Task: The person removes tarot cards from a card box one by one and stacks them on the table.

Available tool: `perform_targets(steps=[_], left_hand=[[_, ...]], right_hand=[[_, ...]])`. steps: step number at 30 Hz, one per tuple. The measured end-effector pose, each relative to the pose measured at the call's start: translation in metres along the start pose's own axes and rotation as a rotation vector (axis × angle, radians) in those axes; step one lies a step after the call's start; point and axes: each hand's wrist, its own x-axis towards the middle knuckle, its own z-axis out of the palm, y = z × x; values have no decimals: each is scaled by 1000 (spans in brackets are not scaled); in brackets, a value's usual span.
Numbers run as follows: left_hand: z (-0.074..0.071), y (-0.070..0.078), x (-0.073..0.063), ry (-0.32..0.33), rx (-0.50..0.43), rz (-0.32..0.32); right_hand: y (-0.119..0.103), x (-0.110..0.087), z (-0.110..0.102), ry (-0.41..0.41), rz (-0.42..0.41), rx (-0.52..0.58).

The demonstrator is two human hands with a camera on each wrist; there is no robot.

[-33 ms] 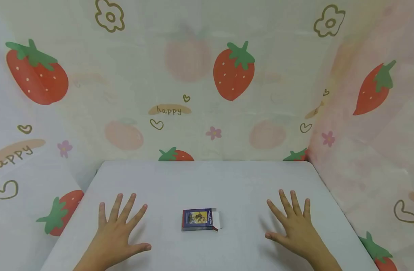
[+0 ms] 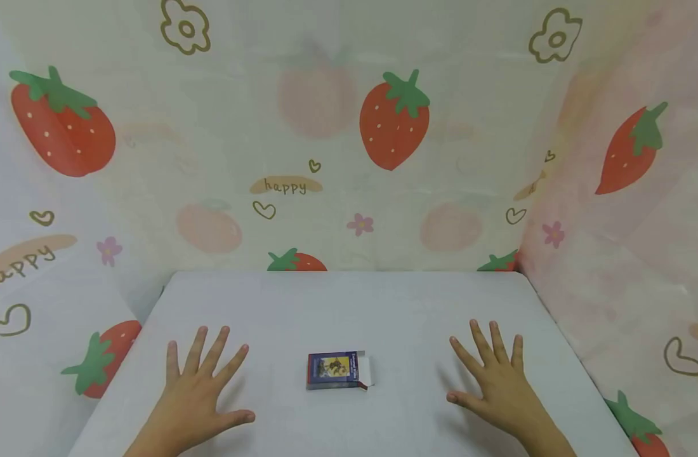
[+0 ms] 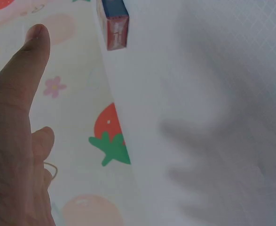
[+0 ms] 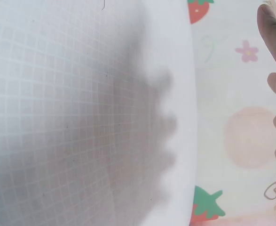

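Observation:
A small blue card box (image 2: 333, 368) with a yellow picture on its face lies flat mid-table. At its right end a white flap (image 2: 368, 372) sticks out, opened. To the left of the box my left hand (image 2: 196, 390) is held over the table, palm down, fingers straight and spread, holding nothing. My right hand (image 2: 497, 390) mirrors it on the other side, also spread, its thumb pointing toward the box. Both hands are apart from the box and cast shadows on the tabletop. The left wrist view shows the box's red end (image 3: 117, 34) beyond the thumb.
The white table (image 2: 349, 304) has a faint grid pattern close up. A pale fabric wall (image 2: 469, 95) printed with strawberries, flowers and hearts stands behind its far edge, and similar cloth hangs along the left and right sides.

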Motion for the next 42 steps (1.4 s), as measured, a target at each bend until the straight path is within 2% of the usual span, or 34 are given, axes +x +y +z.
perform_targets(steps=[14, 24, 31, 42], left_hand=[[8, -2, -3, 19, 2, 22], [11, -3, 1, 3, 25, 21], [12, -4, 3, 22, 29, 22], [8, 2, 14, -29, 36, 2]], right_hand=[[-2, -1, 6, 23, -1, -8], [-1, 1, 8, 36, -5, -28], [-1, 3, 8, 52, -14, -30], [-4, 5, 8, 78, -14, -28]])
